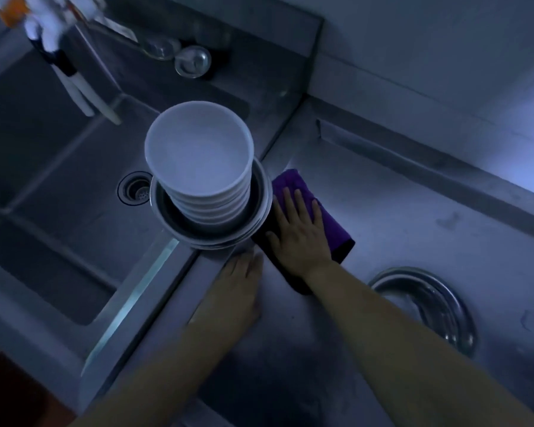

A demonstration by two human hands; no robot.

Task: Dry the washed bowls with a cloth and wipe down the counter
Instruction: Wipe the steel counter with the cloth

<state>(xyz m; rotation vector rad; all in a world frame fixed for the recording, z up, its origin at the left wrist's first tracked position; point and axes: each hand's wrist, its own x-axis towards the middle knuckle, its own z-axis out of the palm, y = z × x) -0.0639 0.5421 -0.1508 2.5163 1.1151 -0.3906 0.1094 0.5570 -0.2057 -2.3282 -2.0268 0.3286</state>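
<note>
**Purple cloth flat on the steel counter, bowls stacked by the sink**

Far left there's a blurry white bottle [48, 29] with an orange bit on top, too smeared to say more. Below it is the steel sink [59, 186] with its round drain [134, 188] near the right wall.

Moving right, a stack of white bowls [199, 158] sits nested inside some wider grey bowls [211, 232], right on the counter edge between sink and worktop. Behind the stack, at the far side, a couple of clear glass lids or dishes [193, 60] lie on the ledge, hard to tell which.

The left hand [239, 288] rests flat on the counter [413, 211] just near of the stack, fingers together and straight, holding nothing. Just beside it the right hand [299, 229] lies palm-down on the purple cloth [330, 226], fingers spread, pressing rather than clutching. The cloth is folded, touching the counter, just right of the grey bowls.

Near right, a shiny metal bowl [429, 309] sits upright on the counter, partly behind the right forearm.
</note>
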